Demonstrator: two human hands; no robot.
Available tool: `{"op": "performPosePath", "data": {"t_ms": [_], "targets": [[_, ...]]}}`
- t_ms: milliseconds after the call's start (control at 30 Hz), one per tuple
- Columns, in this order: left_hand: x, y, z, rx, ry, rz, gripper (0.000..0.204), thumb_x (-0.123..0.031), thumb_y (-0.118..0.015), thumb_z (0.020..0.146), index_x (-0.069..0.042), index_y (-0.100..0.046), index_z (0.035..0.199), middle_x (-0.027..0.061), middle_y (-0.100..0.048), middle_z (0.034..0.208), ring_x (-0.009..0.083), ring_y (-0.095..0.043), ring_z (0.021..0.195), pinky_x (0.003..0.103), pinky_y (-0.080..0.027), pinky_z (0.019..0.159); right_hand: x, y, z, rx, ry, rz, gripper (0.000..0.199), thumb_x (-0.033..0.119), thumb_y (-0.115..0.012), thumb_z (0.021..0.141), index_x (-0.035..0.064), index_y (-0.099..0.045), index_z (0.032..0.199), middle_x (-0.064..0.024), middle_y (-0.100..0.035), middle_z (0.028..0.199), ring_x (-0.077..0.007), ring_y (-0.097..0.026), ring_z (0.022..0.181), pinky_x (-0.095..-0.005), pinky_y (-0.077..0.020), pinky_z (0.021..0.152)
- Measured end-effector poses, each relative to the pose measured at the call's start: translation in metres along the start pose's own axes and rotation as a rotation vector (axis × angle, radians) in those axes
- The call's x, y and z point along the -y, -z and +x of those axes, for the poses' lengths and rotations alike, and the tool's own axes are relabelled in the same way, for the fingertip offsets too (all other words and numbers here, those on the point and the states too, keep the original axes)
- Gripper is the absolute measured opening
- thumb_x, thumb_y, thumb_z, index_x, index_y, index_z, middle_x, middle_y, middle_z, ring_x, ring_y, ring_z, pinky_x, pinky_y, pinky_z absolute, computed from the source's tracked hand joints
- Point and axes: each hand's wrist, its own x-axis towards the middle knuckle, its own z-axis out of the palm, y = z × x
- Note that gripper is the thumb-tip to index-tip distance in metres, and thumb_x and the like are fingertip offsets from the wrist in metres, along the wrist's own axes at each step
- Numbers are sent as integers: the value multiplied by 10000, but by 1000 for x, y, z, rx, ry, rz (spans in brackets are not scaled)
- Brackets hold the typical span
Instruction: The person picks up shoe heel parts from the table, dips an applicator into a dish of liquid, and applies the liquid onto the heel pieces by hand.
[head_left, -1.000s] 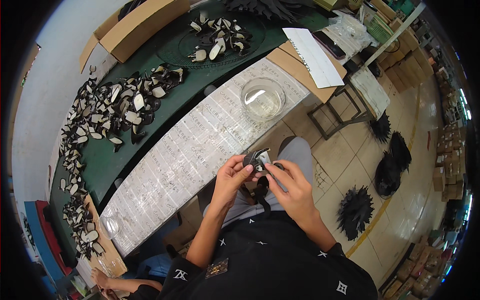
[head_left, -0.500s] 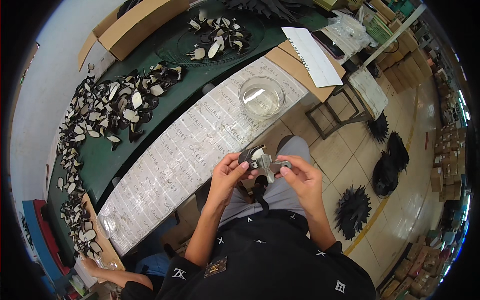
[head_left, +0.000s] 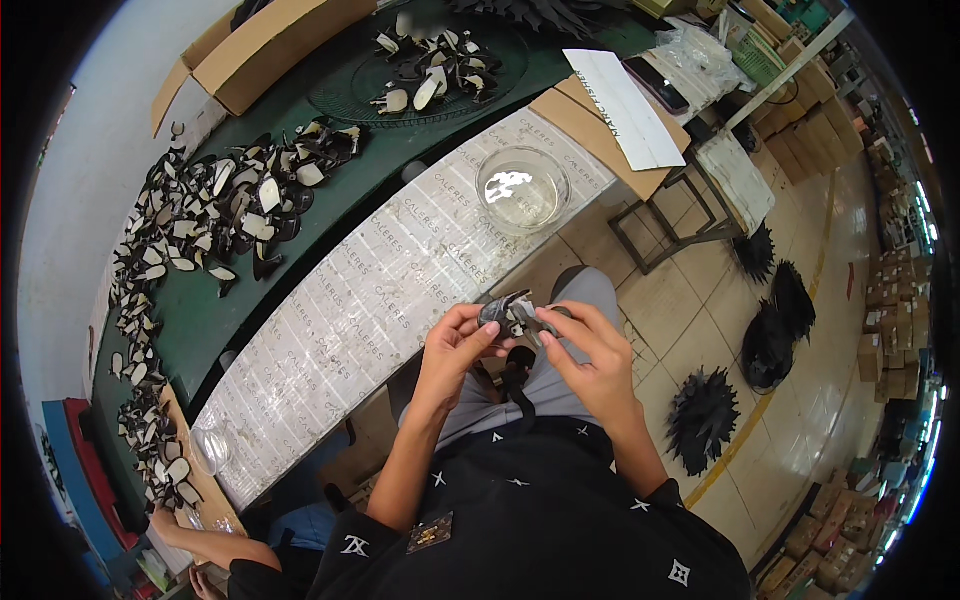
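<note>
Above my lap, my left hand (head_left: 452, 350) is closed on a small black curved piece with a pale lining (head_left: 494, 313), thumb on its near side and fingers behind. My right hand (head_left: 597, 350) pinches a grey flat piece (head_left: 530, 318) between thumb and fingers, pressed against the pale side of the black piece. Fingers hide much of both, and their exact kind is not clear. Farther off, a clear round bowl (head_left: 483, 188) holding clear liquid stands on the wrapped bench (head_left: 340, 300).
A long heap of similar black pieces with pale pads (head_left: 230, 205) covers the green table's left side. More lie on a round mesh (head_left: 440, 75). Cardboard cartons (head_left: 275, 55) stand behind. At lower left another person's hand (head_left: 180, 530) touches the heap. Dark fringed bundles (head_left: 705, 420) lie on the floor.
My right hand has moved left and slightly up, bringing the grey piece closer over the black one and tilting it. My left hand has barely moved.
</note>
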Motion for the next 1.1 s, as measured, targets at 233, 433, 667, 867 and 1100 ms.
{"op": "performPosePath", "data": {"t_ms": [233, 433, 667, 867, 1100], "targets": [[1, -3, 2, -6, -4, -11, 207, -57, -604, 922, 8, -540, 1108, 121, -673, 994, 174, -685, 843, 254, -552, 717, -5, -4, 0, 48, 134, -98, 306, -4, -674, 817, 30, -652, 1120, -131, -581, 1051, -230, -641, 803, -316, -537, 683], [1, -3, 2, -3, -1, 7, 208, -57, -606, 921, 10, -539, 1105, 119, -672, 978, 175, -684, 839, 250, -547, 704, -4, -7, 0, 15, 101, -172, 299, 9, -683, 817, 26, -649, 1114, -138, -574, 1042, -244, -642, 773, -327, -543, 665], [1, -4, 2, 17, 6, 9, 211, -67, -602, 925, 10, -537, 1110, 117, -669, 976, 173, -678, 848, 256, -544, 717, -2, -1, 1, -39, 73, -262, 297, 7, -695, 808, 23, -650, 1101, -132, -574, 1034, -240, -644, 767, -318, -540, 635], [-2, -2, 0, 9, 40, -48, 209, -87, -584, 940, 3, -535, 1122, 115, -666, 990, 181, -679, 847, 263, -548, 726, -1, 8, 0, -115, 25, -165, 285, -20, -688, 801, 13, -661, 1083, -133, -593, 1023, -217, -646, 778, -298, -538, 644], [-4, -2, -2, 16, 37, -43, 226, -147, -573, 948, -6, -521, 1117, 121, -665, 973, 185, -677, 822, 289, -546, 720, 4, 7, -1, -94, -20, -63, 273, -16, -688, 807, 10, -664, 1077, -130, -598, 1001, -214, -644, 766, -300, -525, 660]]}}
